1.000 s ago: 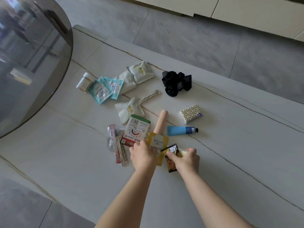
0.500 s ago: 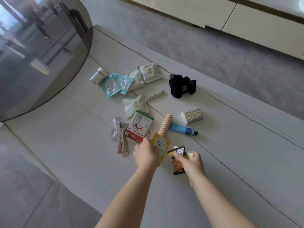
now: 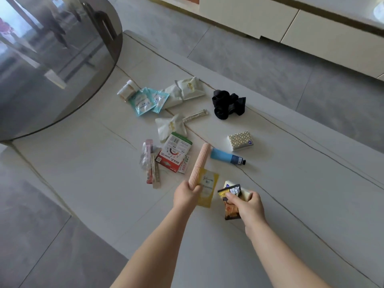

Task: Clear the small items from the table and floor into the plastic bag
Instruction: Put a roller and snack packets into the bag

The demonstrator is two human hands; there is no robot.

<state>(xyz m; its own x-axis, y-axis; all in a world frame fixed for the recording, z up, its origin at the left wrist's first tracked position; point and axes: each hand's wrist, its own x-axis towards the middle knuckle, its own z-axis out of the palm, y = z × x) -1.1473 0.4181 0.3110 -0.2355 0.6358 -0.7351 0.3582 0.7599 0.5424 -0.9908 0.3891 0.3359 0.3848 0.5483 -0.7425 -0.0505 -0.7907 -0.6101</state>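
Head view: both your hands are full over the table (image 3: 291, 204).
Your left hand (image 3: 186, 196) curls round the pink tube (image 3: 200, 164) and yellow sachet (image 3: 206, 189); your right hand (image 3: 248, 206) pinches a dark packet (image 3: 231, 206) and cream pack (image 3: 245, 193), just right of the sachet. Blue tube (image 3: 225, 156) lies beyond it.

Pale stone desk in a grey-floored room

The veined desk (image 3: 291, 204) stands over large grey floor tiles (image 3: 259, 65); a dark round glass top (image 3: 52, 65) reflects daylight at left, cream cabinets (image 3: 311, 32) line the far side.
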